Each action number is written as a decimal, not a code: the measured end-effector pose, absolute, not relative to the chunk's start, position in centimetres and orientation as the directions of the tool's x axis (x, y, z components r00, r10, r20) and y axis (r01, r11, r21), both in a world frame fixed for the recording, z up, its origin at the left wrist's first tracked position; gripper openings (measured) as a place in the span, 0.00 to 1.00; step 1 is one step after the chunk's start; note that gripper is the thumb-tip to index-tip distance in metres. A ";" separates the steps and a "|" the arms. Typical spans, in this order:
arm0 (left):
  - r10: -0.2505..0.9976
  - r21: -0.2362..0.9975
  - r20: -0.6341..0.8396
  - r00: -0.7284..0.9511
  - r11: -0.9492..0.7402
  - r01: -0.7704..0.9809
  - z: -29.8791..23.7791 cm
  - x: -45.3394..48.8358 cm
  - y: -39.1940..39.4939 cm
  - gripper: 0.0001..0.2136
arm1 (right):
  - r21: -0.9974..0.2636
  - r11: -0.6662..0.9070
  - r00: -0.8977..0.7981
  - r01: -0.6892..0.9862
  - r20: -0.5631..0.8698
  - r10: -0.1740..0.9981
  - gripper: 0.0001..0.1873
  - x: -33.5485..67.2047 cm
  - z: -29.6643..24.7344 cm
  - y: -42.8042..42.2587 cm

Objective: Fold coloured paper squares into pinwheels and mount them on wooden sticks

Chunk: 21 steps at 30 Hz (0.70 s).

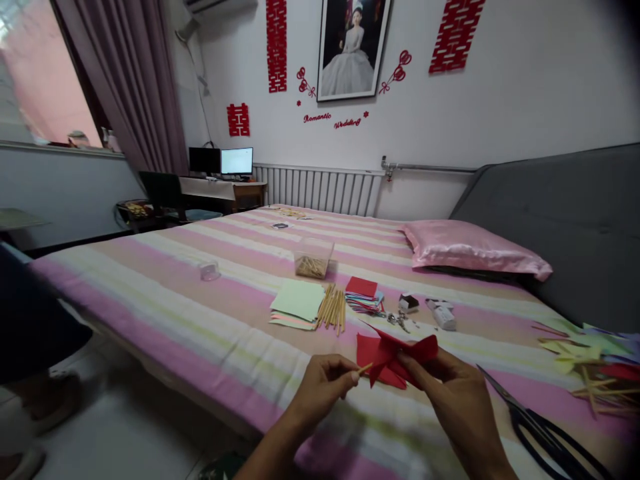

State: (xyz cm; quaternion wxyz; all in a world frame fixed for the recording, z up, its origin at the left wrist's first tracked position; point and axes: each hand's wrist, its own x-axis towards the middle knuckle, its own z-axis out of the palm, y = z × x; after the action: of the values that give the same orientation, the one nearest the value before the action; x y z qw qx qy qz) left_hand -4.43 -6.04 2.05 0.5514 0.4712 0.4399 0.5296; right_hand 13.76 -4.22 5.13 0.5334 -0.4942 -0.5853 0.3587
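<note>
Between the thumb and fingers of my left hand (327,380) is a thin wooden stick (367,368), its tip touching or very near the red paper. My right hand (457,387) grips a red paper pinwheel (393,348) with folded, pointed blades, the thumb pressed near its middle. Just beyond lie a bundle of wooden sticks (333,310), a stack of pale green paper squares (299,300) and a smaller coloured stack topped with red (361,287). Small metal pieces (397,321) are scattered by a little dark-and-white box (409,303). Black-handled scissors (530,420) rest open at my right.
A clear plastic box (315,257) holding small sticks stands on the striped bed (240,340). Near it is a small clear container (209,270). Coloured paper pinwheels with sticks (595,367) lie far right, below a pink pillow (475,250). Another person (35,333) stands at left.
</note>
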 end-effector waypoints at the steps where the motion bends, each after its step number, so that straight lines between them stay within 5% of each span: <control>1: 0.998 0.985 0.015 0.057 -0.005 -0.170 2.0 -4.4 -6.0 0.12 | -0.948 0.255 0.052 0.191 0.269 0.962 0.13 13.8 5.1 -4.2; 14: 0.978 0.973 0.210 -0.010 -0.207 0.102 1.6 -4.5 -5.1 0.09 | -0.940 0.341 0.051 -0.006 0.340 0.939 0.05 13.6 5.4 -3.6; 21: 0.892 0.861 0.447 -0.061 -0.411 0.298 1.9 -4.6 -5.1 0.05 | -0.911 0.403 0.068 -0.089 0.398 0.915 0.04 13.7 5.3 -3.2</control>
State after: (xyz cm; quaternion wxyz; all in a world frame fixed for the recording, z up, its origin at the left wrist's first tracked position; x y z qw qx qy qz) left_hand -4.60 -5.11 1.89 0.2677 0.6309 0.4718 0.5547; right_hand 13.74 -3.24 5.28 0.6284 -0.3732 -0.5535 0.3993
